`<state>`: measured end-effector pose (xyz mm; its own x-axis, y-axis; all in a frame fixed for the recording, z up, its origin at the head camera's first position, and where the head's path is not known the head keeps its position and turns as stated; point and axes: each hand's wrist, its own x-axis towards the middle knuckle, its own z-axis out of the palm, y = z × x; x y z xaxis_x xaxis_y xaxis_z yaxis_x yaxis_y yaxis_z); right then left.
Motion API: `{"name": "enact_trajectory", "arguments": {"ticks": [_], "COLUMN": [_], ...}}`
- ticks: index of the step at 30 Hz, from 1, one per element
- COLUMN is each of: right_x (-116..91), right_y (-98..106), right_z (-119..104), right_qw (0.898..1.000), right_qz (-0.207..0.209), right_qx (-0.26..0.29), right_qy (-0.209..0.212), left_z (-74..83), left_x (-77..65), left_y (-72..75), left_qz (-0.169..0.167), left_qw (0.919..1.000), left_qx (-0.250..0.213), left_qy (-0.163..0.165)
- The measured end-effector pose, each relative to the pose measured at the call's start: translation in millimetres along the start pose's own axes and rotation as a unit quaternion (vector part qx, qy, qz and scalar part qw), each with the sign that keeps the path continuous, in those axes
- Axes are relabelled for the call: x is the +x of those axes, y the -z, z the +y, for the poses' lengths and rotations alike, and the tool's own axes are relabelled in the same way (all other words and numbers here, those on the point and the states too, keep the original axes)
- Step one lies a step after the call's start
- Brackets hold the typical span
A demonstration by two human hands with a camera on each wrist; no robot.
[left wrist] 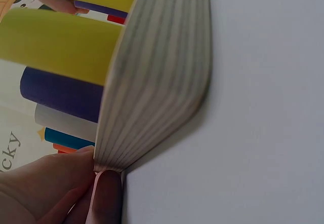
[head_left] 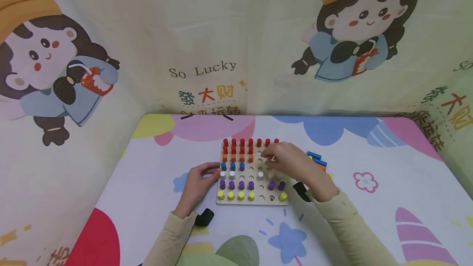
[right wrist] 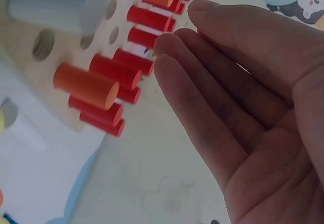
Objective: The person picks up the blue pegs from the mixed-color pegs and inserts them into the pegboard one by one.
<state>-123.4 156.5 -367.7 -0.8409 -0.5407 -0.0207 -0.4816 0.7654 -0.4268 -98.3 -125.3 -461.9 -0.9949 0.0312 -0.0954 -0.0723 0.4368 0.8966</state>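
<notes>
A wooden pegboard (head_left: 240,202) stands on the table, with rows of red, orange, blue, white, purple and yellow pegs and some bare holes. My left hand (head_left: 197,186) is at its left edge. Up close in the left wrist view, thumb and fingers pinch the board's edge (left wrist: 157,72) near a corner. Over the back right part hovers my right hand (head_left: 288,161), fingertips close by the red pegs (right wrist: 116,72). Its fingers (right wrist: 202,107) are slightly bent, the thumb apart from them, and no peg shows in its grasp. An orange peg (right wrist: 86,86) stands near those red ones.
Loose blue pegs (head_left: 314,155) lie on the table right of the board, partly behind my right forearm, with a bit of orange and yellow beside them. A printed cloth wall (head_left: 273,85) rises behind the table's back edge. Dark wrist cameras (head_left: 205,217) sit on both wrists.
</notes>
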Motion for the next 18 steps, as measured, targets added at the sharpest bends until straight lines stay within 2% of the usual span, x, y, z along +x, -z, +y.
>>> {"name": "enact_trajectory", "arguments": {"ticks": [9,18], "right_x": [-8.7,-16.1], "right_y": [3.8,4.7], "right_z": [12.2,29.7], "right_qw": [0.999,0.999], "right_qz": [0.016,0.024], "right_qx": [-0.010,0.006], "right_qy": [-0.031,-0.039], "left_z": [-0.4,-0.5], "left_x": [0.2,0.1], "left_y": [1.1,0.3], "left_qz": [0.001,0.002], "left_qw": [1.0000,1.0000], "left_qx": [-0.002,-0.001], "left_qy": [-0.001,-0.003]}}
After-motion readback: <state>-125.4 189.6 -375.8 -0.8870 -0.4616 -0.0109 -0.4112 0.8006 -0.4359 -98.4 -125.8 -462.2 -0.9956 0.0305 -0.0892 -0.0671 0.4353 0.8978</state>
